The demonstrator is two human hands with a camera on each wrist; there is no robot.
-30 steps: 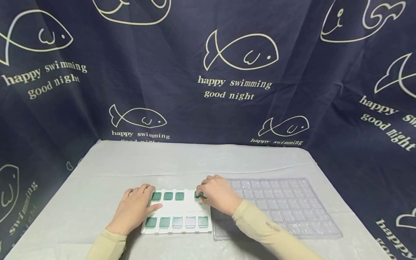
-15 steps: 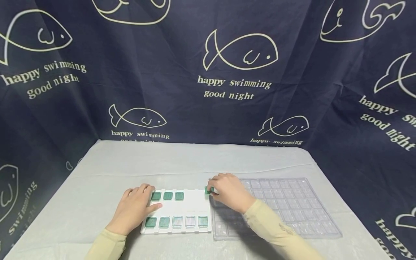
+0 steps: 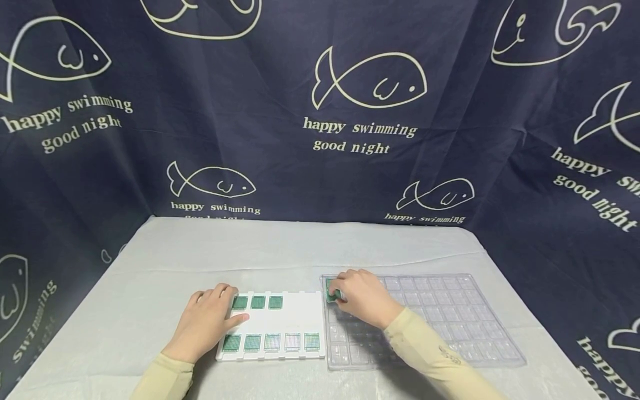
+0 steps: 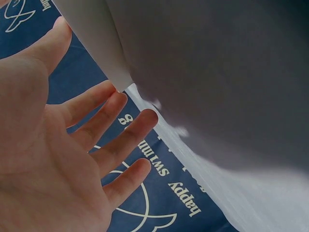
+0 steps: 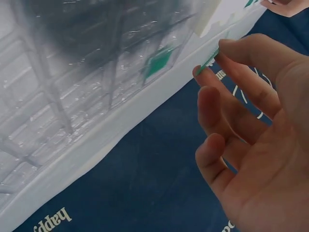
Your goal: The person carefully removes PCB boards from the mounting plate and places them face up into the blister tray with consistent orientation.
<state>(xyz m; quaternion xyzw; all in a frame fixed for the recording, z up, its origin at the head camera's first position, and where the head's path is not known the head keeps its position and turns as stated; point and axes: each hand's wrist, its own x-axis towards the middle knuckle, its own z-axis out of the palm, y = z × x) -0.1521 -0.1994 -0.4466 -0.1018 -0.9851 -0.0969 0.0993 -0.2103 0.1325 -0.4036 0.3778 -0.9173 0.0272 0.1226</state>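
Observation:
My left hand (image 3: pixel 205 319) rests on the left end of a white board (image 3: pixel 287 318), thumb on its face; the left wrist view has this hand (image 4: pixel 63 154) with extended fingers at the board's edge. Green square pieces sit along it: three visible at the back (image 3: pixel 258 302), several at the front (image 3: pixel 252 342). My right hand (image 3: pixel 367 297) pinches a green piece (image 3: pixel 330 289) over the back left corner of a clear compartment tray (image 3: pixel 435 300). In the right wrist view, the hand (image 5: pixel 265 130) holds the thin piece (image 5: pixel 208 63) by thumb and fingertips, tilted.
The tray lies directly right of the white board, on a pale cloth-covered table (image 3: pixel 280 244). A green patch (image 5: pixel 160 60) shows in a tray compartment in the right wrist view; whether it is a reflection I cannot tell. Dark blue fish-print fabric (image 3: pixel 280 111) stands behind and at both sides.
My right hand has carried the green piece from the white board's back right corner rightward to above the tray's back left corner. My left hand has stayed on the board.

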